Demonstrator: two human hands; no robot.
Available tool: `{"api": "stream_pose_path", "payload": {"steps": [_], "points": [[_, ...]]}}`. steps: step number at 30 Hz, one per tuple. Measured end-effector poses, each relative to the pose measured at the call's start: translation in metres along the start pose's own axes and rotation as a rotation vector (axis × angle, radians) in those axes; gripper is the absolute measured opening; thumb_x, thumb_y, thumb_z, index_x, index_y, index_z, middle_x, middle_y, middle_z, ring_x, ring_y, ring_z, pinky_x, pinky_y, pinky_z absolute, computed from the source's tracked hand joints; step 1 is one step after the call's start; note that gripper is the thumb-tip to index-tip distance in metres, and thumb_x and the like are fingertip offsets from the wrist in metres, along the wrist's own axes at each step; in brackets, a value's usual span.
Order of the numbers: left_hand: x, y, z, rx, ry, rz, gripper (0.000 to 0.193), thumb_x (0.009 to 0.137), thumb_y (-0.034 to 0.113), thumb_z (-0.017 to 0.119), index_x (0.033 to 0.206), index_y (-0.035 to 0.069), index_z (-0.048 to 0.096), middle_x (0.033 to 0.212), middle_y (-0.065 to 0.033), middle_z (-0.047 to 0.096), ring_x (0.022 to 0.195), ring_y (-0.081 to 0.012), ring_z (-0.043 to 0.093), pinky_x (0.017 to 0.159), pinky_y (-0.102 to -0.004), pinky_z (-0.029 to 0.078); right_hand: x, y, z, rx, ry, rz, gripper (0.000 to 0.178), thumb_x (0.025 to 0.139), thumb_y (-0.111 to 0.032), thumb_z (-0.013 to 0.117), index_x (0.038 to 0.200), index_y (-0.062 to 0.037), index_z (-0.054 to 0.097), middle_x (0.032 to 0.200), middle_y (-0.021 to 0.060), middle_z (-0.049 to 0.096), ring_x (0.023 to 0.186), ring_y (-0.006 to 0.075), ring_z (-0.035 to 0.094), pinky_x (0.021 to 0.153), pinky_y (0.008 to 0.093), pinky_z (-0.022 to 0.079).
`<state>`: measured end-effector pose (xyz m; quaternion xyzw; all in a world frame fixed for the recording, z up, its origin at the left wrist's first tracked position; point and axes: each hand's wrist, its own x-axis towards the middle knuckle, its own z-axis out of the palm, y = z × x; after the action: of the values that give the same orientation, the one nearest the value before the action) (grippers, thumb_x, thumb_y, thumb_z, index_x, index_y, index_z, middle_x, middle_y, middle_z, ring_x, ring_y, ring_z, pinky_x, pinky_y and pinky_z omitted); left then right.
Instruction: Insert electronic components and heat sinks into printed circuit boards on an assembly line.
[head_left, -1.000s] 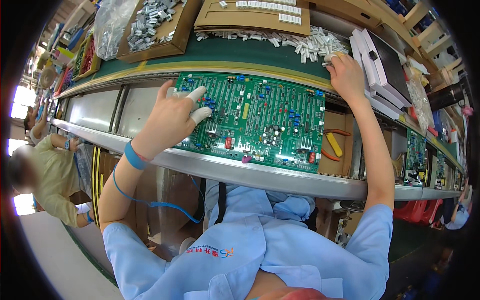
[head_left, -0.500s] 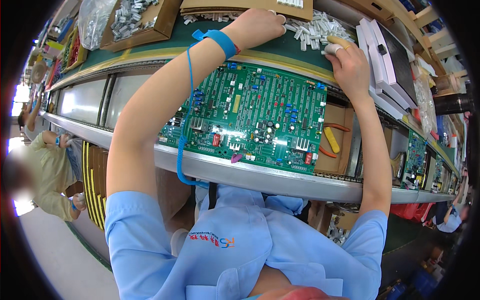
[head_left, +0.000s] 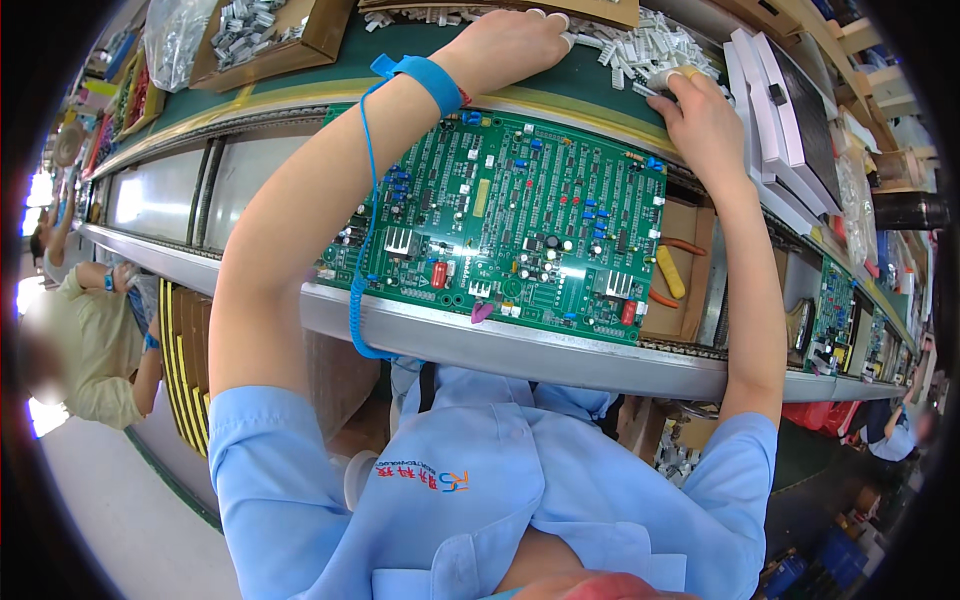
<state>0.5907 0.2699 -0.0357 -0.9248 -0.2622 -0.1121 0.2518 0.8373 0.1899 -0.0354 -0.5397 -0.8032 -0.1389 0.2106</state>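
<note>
Beyond the green populated circuit board (head_left: 510, 225), the left hand (head_left: 510, 45) has newly joined the right hand (head_left: 700, 115), both fingers curled picking at loose white plastic connectors (head_left: 650, 45).

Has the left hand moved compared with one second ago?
Yes. The left hand left the green circuit board and went up past its far edge to the white parts on the shelf.

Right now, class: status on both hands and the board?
Left hand and right hand both on white parts pile. Green circuit board untouched. Nothing blocking.
</note>
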Motion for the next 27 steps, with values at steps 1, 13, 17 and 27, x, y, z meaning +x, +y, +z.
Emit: {"api": "stream_pose_path", "payload": {"steps": [1, 13, 17, 27], "points": [[0.002, 0.0, -0.013, -0.076, -0.093, -0.003, 0.016, 0.085, 0.009, 0.059, 0.099, 0.002, 0.058, 0.096, -0.0129, 0.063, 0.085, -0.0244, 0.065, 0.068, -0.035, 0.054, -0.001, 0.0, 0.0, -0.003, 0.0, 0.002, 0.014, 0.08, -0.014, 0.066, 0.088, -0.0049, 0.057, 0.083, 0.0109, 0.06, 0.084, 0.0293, 0.061, 0.068, 0.0405, 0.05], [-0.053, 0.023, -0.133, -0.991, -0.177, -0.686, 0.017, 0.088, -0.001, 0.054, 0.105, -0.001, 0.055, 0.083, -0.0139, 0.061, 0.079, -0.0214, 0.063, 0.07, -0.032, 0.05, -0.008, 0.01, 0.006, 0.043, 0.131, -0.039, 0.021, 0.083, -0.004, 0.056, 0.101, -0.0108, 0.064, 0.087, 0.0087, 0.061, 0.082, 0.0299, 0.061, 0.067, 0.0396, 0.051], [-0.087, 0.021, -0.132, -1.264, 0.019, -0.843, 0.017, 0.088, -0.003, 0.057, 0.105, -0.003, 0.058, 0.087, -0.0059, 0.063, 0.082, -0.0121, 0.061, 0.073, -0.0246, 0.05, -0.011, 0.017, 0.016, -0.033, 0.096, -0.022, 0.019, 0.084, -0.007, 0.057, 0.101, -0.0097, 0.063, 0.088, 0.0111, 0.06, 0.085, 0.0317, 0.061, 0.069, 0.041, 0.051], [-0.118, -0.004, -0.111, -1.411, 0.331, -1.155, 0.011, 0.093, 0.01, 0.056, 0.1, 0.003, 0.051, 0.084, -0.0067, 0.065, 0.068, -0.0104, 0.064, 0.055, -0.0205, 0.052, 0.004, -0.028, -0.016, 0.119, 0.057, 0.056, 0.014, 0.084, -0.021, 0.065, 0.09, -0.0088, 0.07, 0.083, 0.0113, 0.06, 0.079, 0.0303, 0.062, 0.066, 0.0397, 0.049]]}}
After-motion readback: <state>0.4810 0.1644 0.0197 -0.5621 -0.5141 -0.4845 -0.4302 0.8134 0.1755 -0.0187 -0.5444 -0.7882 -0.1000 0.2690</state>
